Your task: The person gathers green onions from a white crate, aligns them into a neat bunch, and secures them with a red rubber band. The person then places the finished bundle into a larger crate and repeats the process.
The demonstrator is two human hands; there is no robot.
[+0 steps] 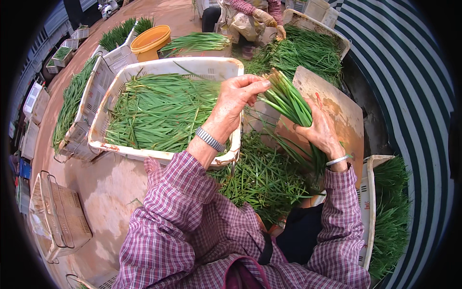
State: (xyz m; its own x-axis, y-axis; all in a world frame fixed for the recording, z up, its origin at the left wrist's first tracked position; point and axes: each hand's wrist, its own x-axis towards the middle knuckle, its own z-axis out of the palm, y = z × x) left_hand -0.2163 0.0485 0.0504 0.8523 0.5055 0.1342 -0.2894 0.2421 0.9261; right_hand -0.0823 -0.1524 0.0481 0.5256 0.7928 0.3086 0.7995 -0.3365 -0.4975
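Note:
A bunch of garlic chives is gripped around its stalks by my right hand. Its pale, brownish base ends point up and away from me, and the green leaves hang down below that hand. At the base ends, the thumb and fingertips of my left hand are pinched together against the stalks; the exact stalk or leaf between them is hidden. Beneath my left forearm stands a white plastic crate with loose green leaves in it. A heap of loose leaves lies on the ground between my arms.
A stained board leans beyond my right hand. Chive-filled crates stand left and right. Ahead are an orange bucket, a laid-out chive bundle and a gloved co-worker at another crate. Striped sheeting borders the right.

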